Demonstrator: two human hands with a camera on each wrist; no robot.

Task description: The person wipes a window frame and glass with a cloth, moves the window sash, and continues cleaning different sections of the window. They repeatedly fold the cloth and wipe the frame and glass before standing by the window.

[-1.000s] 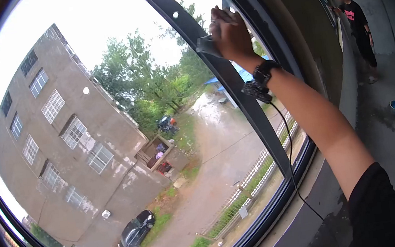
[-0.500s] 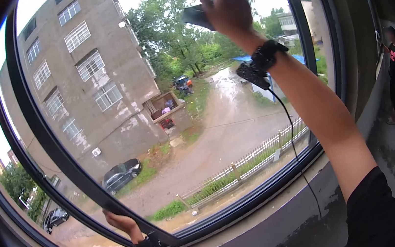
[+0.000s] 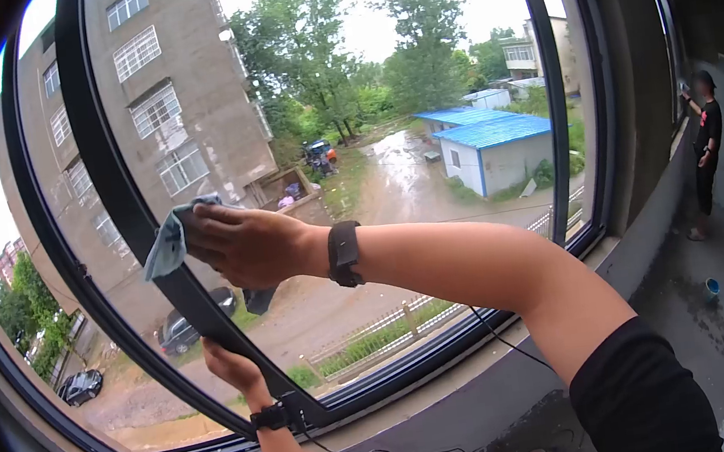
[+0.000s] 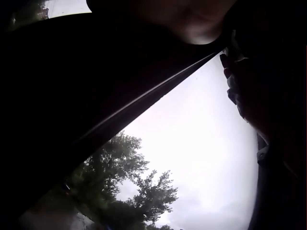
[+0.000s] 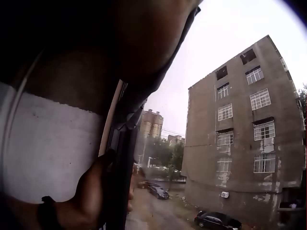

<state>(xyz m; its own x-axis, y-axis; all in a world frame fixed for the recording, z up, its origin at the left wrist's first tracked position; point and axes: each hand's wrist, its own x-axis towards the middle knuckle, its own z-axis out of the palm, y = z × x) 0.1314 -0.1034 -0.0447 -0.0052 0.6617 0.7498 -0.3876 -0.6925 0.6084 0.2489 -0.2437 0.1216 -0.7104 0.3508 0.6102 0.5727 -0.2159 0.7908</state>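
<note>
A dark upright window frame [image 3: 123, 178] slants across the left of the head view. My right hand [image 3: 251, 241] grips a pale blue-green cloth [image 3: 167, 244] against it, fingers pointing left; a darker fold hangs below the palm. Lower down, my left hand [image 3: 233, 366] holds the same frame near its bottom corner. In the right wrist view, the left hand [image 5: 93, 194] wraps the frame, with fingertips showing on the far side. The right palm [image 5: 148, 38] looms dark at the top there. The left wrist view is mostly shadow, with part of a hand [image 4: 199, 24] at the top.
The sill [image 3: 455, 395] runs below the window, with a black cable [image 3: 381, 451] in front of it. At the far right a person in black [image 3: 709, 138] stands by another window, a blue bucket [image 3: 712, 287] on the floor nearby. Outside are buildings, trees and cars.
My right hand has come down and left with the cloth, from the upper pane onto the upright. The left hand, out of sight a second ago, stays low on the frame. The view has swung left.
</note>
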